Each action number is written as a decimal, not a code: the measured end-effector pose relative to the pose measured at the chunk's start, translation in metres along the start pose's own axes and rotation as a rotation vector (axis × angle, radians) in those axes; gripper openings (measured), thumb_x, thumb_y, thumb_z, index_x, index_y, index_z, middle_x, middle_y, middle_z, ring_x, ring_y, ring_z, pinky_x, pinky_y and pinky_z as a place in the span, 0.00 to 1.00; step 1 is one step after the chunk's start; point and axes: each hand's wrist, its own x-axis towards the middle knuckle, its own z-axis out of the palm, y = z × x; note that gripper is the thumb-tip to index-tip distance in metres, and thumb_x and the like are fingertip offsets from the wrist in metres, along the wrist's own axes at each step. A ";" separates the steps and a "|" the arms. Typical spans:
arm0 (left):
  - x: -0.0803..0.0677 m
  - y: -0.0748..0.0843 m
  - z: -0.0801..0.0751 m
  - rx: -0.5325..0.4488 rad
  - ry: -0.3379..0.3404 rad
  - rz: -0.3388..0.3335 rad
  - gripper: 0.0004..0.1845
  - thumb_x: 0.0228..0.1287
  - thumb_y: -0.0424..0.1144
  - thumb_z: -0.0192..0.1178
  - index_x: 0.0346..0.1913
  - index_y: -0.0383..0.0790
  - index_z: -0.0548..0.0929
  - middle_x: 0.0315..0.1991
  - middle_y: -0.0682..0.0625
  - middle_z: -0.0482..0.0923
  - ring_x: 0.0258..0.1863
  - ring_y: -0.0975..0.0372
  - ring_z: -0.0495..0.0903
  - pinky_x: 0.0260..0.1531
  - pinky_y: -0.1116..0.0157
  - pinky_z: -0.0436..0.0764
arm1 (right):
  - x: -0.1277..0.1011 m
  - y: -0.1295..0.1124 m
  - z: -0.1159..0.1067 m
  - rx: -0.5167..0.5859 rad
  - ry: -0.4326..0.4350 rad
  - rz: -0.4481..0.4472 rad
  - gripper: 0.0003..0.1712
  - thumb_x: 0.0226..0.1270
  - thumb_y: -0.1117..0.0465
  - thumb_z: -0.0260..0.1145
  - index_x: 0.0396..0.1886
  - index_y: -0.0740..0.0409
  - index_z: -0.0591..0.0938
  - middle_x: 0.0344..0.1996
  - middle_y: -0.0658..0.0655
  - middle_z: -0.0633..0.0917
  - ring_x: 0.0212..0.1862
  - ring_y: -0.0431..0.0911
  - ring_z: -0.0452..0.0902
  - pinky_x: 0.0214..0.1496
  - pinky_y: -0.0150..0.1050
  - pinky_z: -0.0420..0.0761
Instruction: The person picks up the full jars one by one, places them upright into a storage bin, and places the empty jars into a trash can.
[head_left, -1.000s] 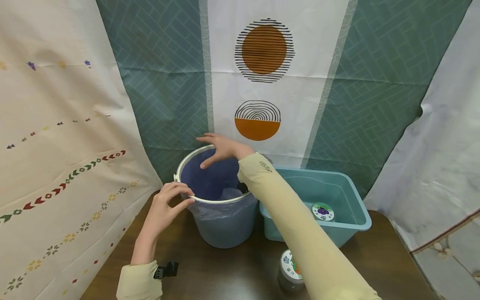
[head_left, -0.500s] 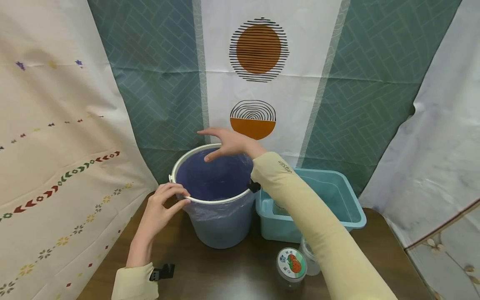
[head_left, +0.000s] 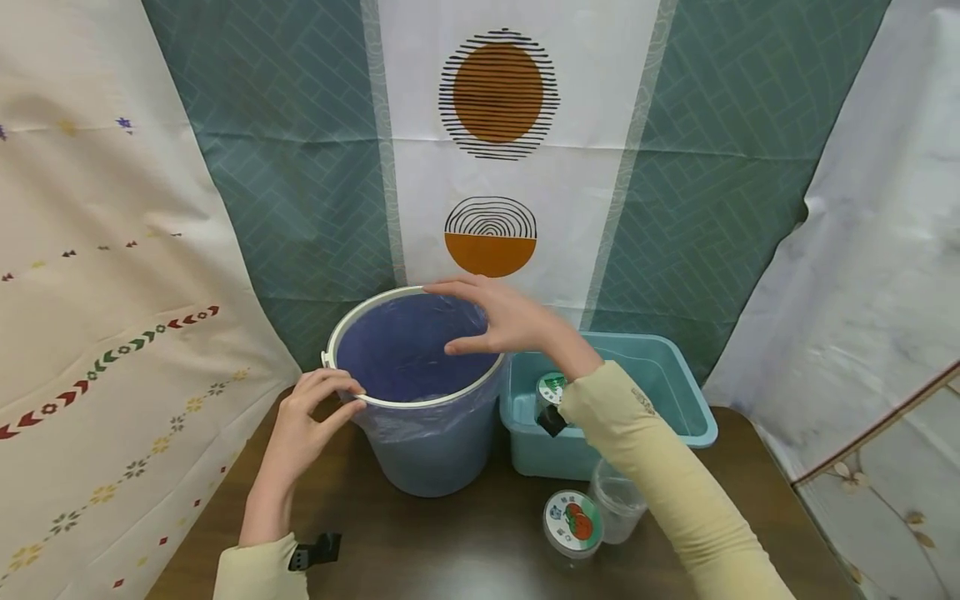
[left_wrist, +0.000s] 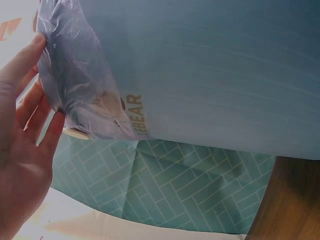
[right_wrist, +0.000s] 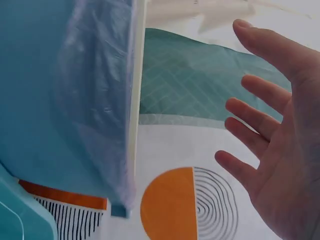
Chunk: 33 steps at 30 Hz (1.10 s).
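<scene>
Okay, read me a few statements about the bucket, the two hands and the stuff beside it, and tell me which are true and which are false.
1. The blue bucket is lined with a thin plastic bag. True.
2. The left hand pinches the white rim on the near side. True.
3. The right hand grips a jar. False: its fingers are spread open over the far right side of the rim, holding nothing.
4. The teal tub stands to the left of the bucket. False: it is to the right.
5. A jar with a printed lid stands on the table in front of the tub. True.
</scene>
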 end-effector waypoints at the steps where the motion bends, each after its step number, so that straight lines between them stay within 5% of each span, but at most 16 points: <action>1: 0.000 0.000 0.000 -0.003 0.002 0.001 0.16 0.47 0.26 0.75 0.36 0.49 0.86 0.38 0.55 0.82 0.49 0.72 0.71 0.54 0.78 0.65 | -0.007 0.000 0.001 0.008 0.014 -0.002 0.46 0.58 0.41 0.71 0.75 0.42 0.65 0.75 0.49 0.66 0.77 0.49 0.57 0.77 0.56 0.60; 20: -0.002 -0.002 0.002 0.002 0.024 -0.021 0.18 0.45 0.24 0.75 0.36 0.47 0.86 0.39 0.53 0.81 0.50 0.73 0.70 0.54 0.81 0.64 | -0.124 0.007 0.021 0.088 0.381 0.040 0.42 0.57 0.54 0.76 0.71 0.44 0.70 0.69 0.49 0.73 0.72 0.47 0.66 0.70 0.57 0.70; 33: -0.001 0.001 0.005 -0.013 0.062 0.003 0.18 0.42 0.22 0.75 0.35 0.45 0.86 0.38 0.50 0.81 0.49 0.72 0.71 0.54 0.82 0.64 | -0.197 0.018 0.068 -0.031 0.497 0.246 0.43 0.53 0.55 0.79 0.70 0.41 0.72 0.67 0.47 0.75 0.68 0.45 0.68 0.61 0.52 0.76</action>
